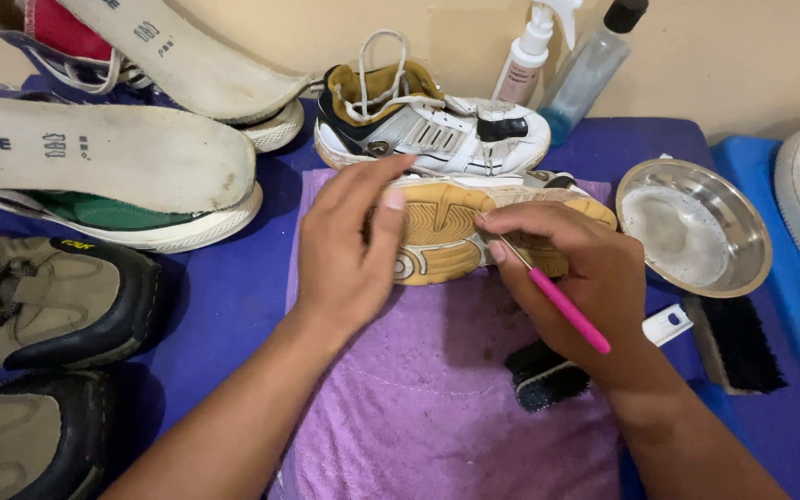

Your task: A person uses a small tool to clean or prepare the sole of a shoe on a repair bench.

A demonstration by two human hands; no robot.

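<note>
Left hand (349, 250) clasping upturned sneaker (456, 231), right hand (585, 278) pinching pink-handled pick (562, 306) (foamy water in steel bowl (743, 268)).

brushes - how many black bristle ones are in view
2: one brush with a white handle lies right of the right hand, below the steel bowl; another brush sits on the purple towel, partly under that hand.

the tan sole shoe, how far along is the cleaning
In hand: the left hand steadies the shoe lying sole-up on the purple towel, while the right hand works a pink-handled pick into the tread. Foamy liquid sits ready in the steel bowl. The paired white shoe stands upright behind; brushes lie unused.
</note>
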